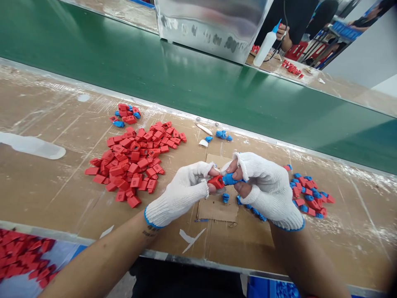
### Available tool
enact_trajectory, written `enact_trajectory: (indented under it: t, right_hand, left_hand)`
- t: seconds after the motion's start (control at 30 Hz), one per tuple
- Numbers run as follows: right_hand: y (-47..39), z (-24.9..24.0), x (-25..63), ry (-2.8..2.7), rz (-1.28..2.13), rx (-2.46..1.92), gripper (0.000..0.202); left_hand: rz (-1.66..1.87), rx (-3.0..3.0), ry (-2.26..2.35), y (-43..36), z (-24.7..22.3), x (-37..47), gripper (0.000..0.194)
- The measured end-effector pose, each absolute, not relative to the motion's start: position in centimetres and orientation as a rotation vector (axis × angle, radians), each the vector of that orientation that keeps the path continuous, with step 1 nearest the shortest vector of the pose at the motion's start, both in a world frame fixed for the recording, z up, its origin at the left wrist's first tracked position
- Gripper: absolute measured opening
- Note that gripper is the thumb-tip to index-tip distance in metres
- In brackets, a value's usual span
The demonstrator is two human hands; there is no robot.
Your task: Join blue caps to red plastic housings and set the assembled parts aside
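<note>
From where I stand, one pair is in work: the left hand (182,186) pinches a red piece (216,182) between thumb and fingers, and the right hand (269,186) has its fingertips closed on a blue piece (230,179). The two meet end to end above the cardboard (217,211) — whether they are fully seated, I can't tell.

Off to the right, a modest cluster (313,196) of red pieces with blue ends looks like the finished share. To the left lies a much larger red heap (133,157), its pieces showing no blue, so I'd judge that most of what's on the table (62,198) is undone. Beyond that heap sits a small mixed group (125,112), red and blue together; which of those are joined is hard to say.

Loose blues are fewer: one (226,198) on the cardboard, a short string (260,214) near the right hand, a few (221,134) by the green belt (124,58). Plenty more red (25,252) shows at the lower left — and more blue (287,289) at the lower right.
</note>
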State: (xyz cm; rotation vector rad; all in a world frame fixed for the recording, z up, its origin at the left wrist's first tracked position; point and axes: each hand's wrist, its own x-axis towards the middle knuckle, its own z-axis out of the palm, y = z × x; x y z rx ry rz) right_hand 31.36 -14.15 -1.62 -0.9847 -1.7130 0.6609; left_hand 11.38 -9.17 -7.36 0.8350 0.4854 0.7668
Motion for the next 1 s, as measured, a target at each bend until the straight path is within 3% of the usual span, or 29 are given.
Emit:
enact_trajectory:
  t: [0.43, 0.73, 1.0]
  right_hand:
    - [-14.8, -2.5, 29.3, -1.643, 0.622, -1.053, 0.019]
    - [-14.1, -2.0, 29.1, -1.804, 0.432, -1.068, 0.026]
    - [-13.8, -1.8, 29.6, -1.787, 0.575, -0.940, 0.027]
  left_hand:
    - [1.286, 1.470, 0.452, -9.5, -7.6, 11.1, 0.034]
    - [1.262, 1.640, 0.520, -9.3, -7.8, 10.9, 0.032]
    - [1.212, 1.592, 0.605, -9.8, -6.3, 10.3, 0.035]
